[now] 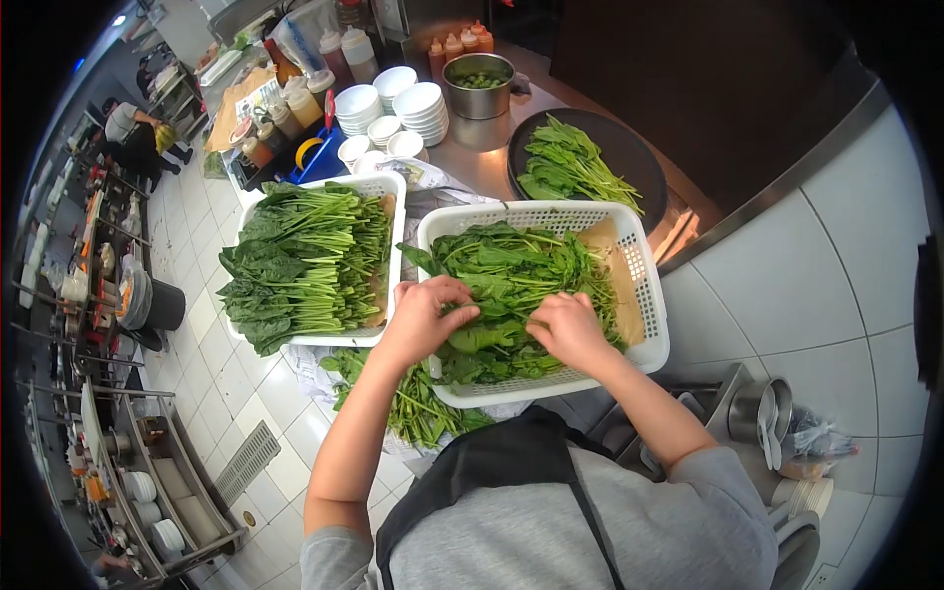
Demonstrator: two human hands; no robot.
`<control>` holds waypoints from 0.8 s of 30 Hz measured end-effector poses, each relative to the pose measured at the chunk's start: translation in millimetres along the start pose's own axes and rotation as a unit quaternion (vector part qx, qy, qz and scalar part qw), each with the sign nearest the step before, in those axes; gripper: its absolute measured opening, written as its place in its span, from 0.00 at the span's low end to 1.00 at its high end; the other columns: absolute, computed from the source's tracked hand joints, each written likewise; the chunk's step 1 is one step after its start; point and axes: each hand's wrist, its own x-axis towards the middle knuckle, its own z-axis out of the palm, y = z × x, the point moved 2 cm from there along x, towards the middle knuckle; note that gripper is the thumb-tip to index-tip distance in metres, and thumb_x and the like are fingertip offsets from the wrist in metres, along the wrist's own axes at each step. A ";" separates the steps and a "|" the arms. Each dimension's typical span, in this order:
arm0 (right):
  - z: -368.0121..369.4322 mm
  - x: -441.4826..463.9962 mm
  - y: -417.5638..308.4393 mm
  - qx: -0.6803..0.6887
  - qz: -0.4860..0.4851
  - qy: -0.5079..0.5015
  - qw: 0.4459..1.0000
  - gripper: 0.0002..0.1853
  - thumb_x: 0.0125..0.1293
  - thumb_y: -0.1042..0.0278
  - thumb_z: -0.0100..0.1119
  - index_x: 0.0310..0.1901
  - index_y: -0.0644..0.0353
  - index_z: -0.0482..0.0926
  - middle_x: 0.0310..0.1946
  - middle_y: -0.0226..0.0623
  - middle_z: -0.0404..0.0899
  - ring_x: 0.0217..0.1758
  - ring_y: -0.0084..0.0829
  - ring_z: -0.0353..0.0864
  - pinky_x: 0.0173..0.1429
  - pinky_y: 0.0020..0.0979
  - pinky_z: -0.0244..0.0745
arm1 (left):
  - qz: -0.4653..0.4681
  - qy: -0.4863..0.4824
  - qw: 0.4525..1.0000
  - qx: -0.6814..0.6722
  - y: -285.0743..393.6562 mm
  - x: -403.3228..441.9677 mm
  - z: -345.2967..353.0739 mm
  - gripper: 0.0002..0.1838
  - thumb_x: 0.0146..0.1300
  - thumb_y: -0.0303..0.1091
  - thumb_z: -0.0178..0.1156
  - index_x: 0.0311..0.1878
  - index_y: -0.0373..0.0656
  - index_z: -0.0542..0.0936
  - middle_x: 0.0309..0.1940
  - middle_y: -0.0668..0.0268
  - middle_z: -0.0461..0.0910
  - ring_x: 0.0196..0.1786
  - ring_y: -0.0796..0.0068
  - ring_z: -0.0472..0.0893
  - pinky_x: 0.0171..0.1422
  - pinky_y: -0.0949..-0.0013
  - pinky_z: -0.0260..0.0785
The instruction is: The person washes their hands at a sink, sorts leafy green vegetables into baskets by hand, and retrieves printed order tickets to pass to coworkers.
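Observation:
My left hand (429,313) is closed with thumb and fingertips pinching leafy greens at the left side of the right-hand white basket (440,395). Over the middle of that basket, my right hand (570,331) has its fingers curled down onto the same greens. Loose leafy greens (521,258) fill most of the basket, their stems pointing to the right, over a piece of brown paper (625,295). Beside it, a second white basket (396,211) holds a neat row of dark greens (295,265). More greens (418,405) lie below, between the baskets and my body.
A black round tray (644,182) carries another bunch of greens. Behind stand a metal pot (479,98), stacked white bowls (421,110), sauce bottles (359,54) and a blue bin (303,157). Another person (128,128) works far left. Shelving (187,482) lines the left.

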 end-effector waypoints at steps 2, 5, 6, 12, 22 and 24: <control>-15.7 3.9 6.6 0.129 0.005 0.000 0.992 0.11 0.60 0.59 0.59 0.33 0.58 0.83 0.23 0.30 0.75 0.31 0.26 0.74 0.41 0.32 0.65 | -0.009 0.021 0.998 -0.064 -3.2 3.8 -7.4 0.12 0.58 0.39 0.63 0.34 0.38 0.81 0.28 0.66 0.81 0.30 0.70 0.77 0.42 0.66 0.65; -37.9 6.0 12.5 0.355 0.098 -0.109 0.923 0.16 0.67 0.57 0.54 0.34 0.62 0.82 0.14 0.24 0.66 0.17 0.15 0.63 0.22 0.23 0.59 | -0.107 -0.030 0.986 -0.127 -2.1 5.8 -20.6 0.17 0.65 0.42 0.57 0.37 0.33 0.81 0.23 0.67 0.78 0.28 0.83 0.71 0.33 0.74 0.66; -44.2 6.8 14.3 0.391 0.108 -0.123 0.906 0.16 0.68 0.57 0.52 0.35 0.63 0.82 0.14 0.22 0.65 0.18 0.15 0.62 0.23 0.21 0.58 | -0.129 -0.019 0.981 -0.142 -4.9 7.4 -21.4 0.18 0.66 0.42 0.56 0.37 0.34 0.81 0.22 0.68 0.77 0.28 0.83 0.70 0.33 0.75 0.66; -52.1 11.4 23.8 0.466 0.115 -0.151 0.864 0.17 0.71 0.59 0.47 0.38 0.65 0.81 0.16 0.19 0.61 0.19 0.14 0.58 0.25 0.19 0.56 | -0.016 0.213 0.958 0.189 -1.2 4.7 -19.2 0.16 0.67 0.41 0.51 0.51 0.41 0.77 0.48 0.60 0.76 0.53 0.68 0.73 0.57 0.58 0.59; -84.1 31.7 -11.8 0.240 0.018 -0.117 0.964 0.15 0.65 0.58 0.53 0.34 0.62 0.82 0.18 0.36 0.75 0.24 0.25 0.71 0.33 0.28 0.68 | 0.124 -0.035 0.984 0.119 40.0 29.7 19.9 0.13 0.59 0.38 0.60 0.46 0.48 0.80 0.39 0.68 0.81 0.49 0.68 0.77 0.66 0.49 0.49; -97.8 30.9 3.3 0.243 0.018 -0.121 0.962 0.15 0.65 0.59 0.54 0.34 0.62 0.82 0.19 0.36 0.76 0.24 0.26 0.72 0.34 0.29 0.68 | 0.108 0.036 0.986 0.123 33.8 24.0 1.6 0.08 0.59 0.36 0.61 0.39 0.47 0.81 0.34 0.68 0.81 0.44 0.69 0.78 0.65 0.52 0.50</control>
